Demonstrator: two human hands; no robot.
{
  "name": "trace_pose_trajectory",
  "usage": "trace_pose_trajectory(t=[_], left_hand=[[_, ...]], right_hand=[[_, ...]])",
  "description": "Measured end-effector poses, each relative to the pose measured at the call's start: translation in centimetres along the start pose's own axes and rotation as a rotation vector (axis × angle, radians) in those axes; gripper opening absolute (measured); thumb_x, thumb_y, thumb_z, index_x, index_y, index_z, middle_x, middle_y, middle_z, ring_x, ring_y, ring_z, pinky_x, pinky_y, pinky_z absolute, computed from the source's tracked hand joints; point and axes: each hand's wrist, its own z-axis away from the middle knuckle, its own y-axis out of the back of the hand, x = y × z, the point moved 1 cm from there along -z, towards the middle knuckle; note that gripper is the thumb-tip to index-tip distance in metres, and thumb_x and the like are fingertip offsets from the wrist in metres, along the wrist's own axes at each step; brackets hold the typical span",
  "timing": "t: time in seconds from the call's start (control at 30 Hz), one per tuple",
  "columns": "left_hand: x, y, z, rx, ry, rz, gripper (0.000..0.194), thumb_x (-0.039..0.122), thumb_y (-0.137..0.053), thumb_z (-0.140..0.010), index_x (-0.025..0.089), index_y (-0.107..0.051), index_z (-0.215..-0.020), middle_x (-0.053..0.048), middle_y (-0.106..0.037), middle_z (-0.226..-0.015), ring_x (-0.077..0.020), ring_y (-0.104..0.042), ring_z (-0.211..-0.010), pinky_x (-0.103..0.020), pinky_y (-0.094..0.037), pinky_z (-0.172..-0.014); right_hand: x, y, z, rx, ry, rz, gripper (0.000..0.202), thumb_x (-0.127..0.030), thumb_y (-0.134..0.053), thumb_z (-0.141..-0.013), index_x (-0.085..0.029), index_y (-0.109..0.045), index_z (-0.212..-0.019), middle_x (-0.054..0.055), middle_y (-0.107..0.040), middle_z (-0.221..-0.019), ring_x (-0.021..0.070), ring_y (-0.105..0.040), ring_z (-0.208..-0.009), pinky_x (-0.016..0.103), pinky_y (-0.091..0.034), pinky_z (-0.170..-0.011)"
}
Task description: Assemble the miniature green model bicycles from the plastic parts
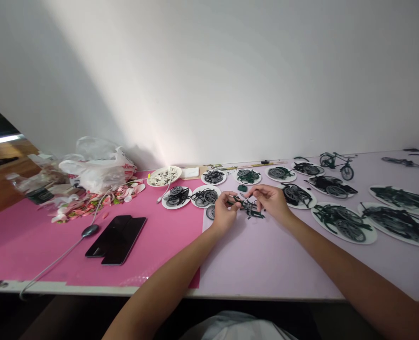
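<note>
My left hand (226, 211) pinches the left side of a small dark bicycle frame (254, 208) with thin parts, held just above the pale table. My right hand (269, 200) is closed on a thin, stick-like piece (247, 198) whose tip meets the frame between both hands. A small dark green block (242, 188) lies just beyond my fingers. Beside my left hand, a grey spoked wheel (210, 212) shows on the table. White plates of dark bicycle parts stand around, one with wheels (205, 196) to the left and another (297, 195) to the right.
An assembled toy bicycle (337, 163) stands at the back right. More plates of parts (344, 222) spread rightward. On the pink surface (167, 245) at left lie two black phones (117, 241), a cabled round device (90, 230), petals (85, 205) and plastic bags (99, 167).
</note>
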Motion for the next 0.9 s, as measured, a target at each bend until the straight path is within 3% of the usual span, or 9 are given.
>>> trace_pose_trajectory(t=[0.9], left_hand=[[-0.04,-0.39,0.17,0.014,0.035,0.046,0.035,0.019,-0.081,-0.074,0.020,-0.059,-0.101,0.003,-0.062,-0.069,-0.0175,-0.069,-0.069,-0.028,-0.050,-0.069]], right_hand=[[-0.56,0.01,-0.06,0.056,-0.062,-0.047,0.052,-0.070,-0.078,-0.075,-0.019,-0.072,-0.076,0.010,-0.080,-0.082,0.0111,-0.052,-0.036,0.026,-0.045,-0.034]])
